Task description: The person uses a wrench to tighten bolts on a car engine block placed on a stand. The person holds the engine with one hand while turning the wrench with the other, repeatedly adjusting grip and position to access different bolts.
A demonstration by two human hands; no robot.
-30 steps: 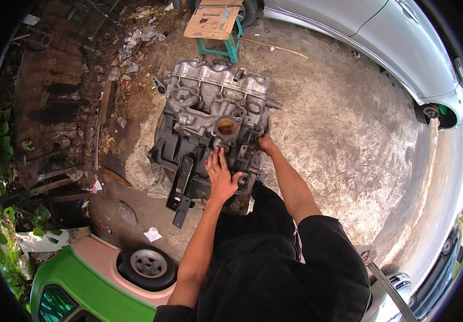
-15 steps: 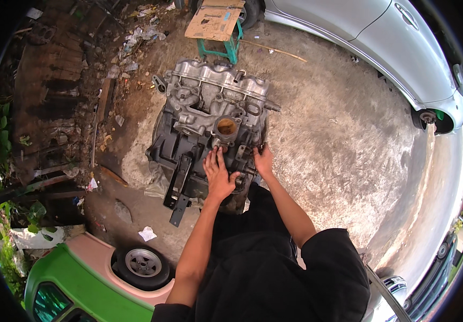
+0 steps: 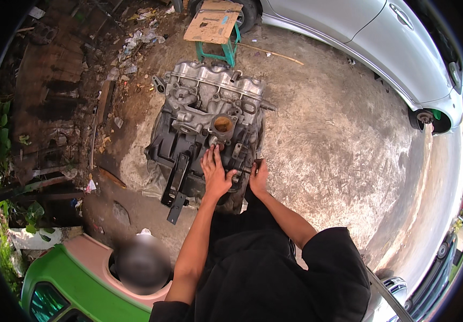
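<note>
A greasy car engine point(image 3: 199, 80) stands on the ground before me, its ribbed metal top at the far side. Fingers stretched out, my left hand point(image 3: 217, 174) rests on its near part. The fingertips touch just below a round metal opening point(image 3: 223, 125) that is orange-brown inside. At the engine's near right edge is my right hand point(image 3: 259, 177), its fingers curled in; what they grip, if anything, is too small to tell. A dark metal bracket point(image 3: 175, 185) sticks out toward me, left of my left hand.
Behind the engine stands a green stool point(image 3: 226, 52) with cardboard point(image 3: 213, 21) on top. A silver car point(image 3: 344, 32) is at the far right. Near left is a green and pink vehicle point(image 3: 75, 273). Wood planks point(image 3: 54, 64) and litter point(image 3: 140, 37) lie left on the dirt.
My right hand has moved down toward me along the engine's right edge, its fingers curling in. My left hand stays by the round opening. The view has shifted slightly.
</note>
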